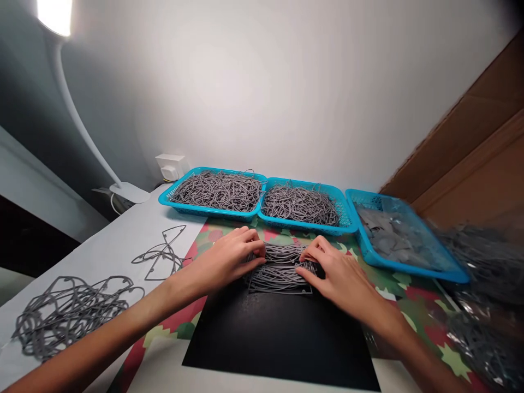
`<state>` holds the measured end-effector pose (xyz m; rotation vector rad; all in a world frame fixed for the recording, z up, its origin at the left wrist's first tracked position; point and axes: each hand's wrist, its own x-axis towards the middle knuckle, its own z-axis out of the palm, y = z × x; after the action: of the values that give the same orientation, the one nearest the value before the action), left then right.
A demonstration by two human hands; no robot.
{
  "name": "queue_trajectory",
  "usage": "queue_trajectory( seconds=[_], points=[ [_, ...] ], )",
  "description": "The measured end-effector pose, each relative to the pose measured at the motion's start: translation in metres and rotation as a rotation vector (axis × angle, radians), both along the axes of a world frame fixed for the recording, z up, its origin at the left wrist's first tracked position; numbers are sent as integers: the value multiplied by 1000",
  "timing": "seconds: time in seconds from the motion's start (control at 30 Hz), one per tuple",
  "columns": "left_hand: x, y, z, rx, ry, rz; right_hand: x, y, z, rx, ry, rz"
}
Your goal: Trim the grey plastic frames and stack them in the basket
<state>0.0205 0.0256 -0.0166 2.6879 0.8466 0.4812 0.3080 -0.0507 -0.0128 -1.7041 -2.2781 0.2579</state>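
Note:
Thin grey plastic strips (282, 277), slightly curved, lie side by side in two rows on a black mat (282, 338). At the left end of the far row is my left hand (235, 254), its fingers curled and thumb bent in around the strip ends. My right hand (333, 273) closes on the opposite end, thumb and fingers pinching there. The fingertips partly hide the strip ends, so how many strips each hand grips cannot be made out.
Two blue baskets (208, 212) (305, 224) full of loose grey strips stand against the wall. A third blue basket (413, 267) holds clear plastic bags. Tangled grey frames (69, 311) lie at left, a lamp (76, 117) behind them. Bagged parts (487, 349) and cardboard (470, 142) are at right.

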Motion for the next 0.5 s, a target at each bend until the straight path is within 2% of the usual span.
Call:
queue_trajectory(
  seconds=[0.07, 0.17, 0.27, 0.4, 0.5],
  points=[
    [2, 3, -1, -5, 56, -8, -5, 1, 1, -28, -43, 1],
    [-1, 2, -1, -26, 70, -11, -5, 0, 4, -32, 43, -6],
    [-6, 1, -1, -46, 68, -15, 0, -2, 8, -45, 232, 2],
    [-10, 2, -5, -98, 20, -25, 4, -1, 15, -192, 520, 46],
    [-13, 0, -3, -153, -44, -10, 5, 4, 17, -240, 694, 44]
  ],
)
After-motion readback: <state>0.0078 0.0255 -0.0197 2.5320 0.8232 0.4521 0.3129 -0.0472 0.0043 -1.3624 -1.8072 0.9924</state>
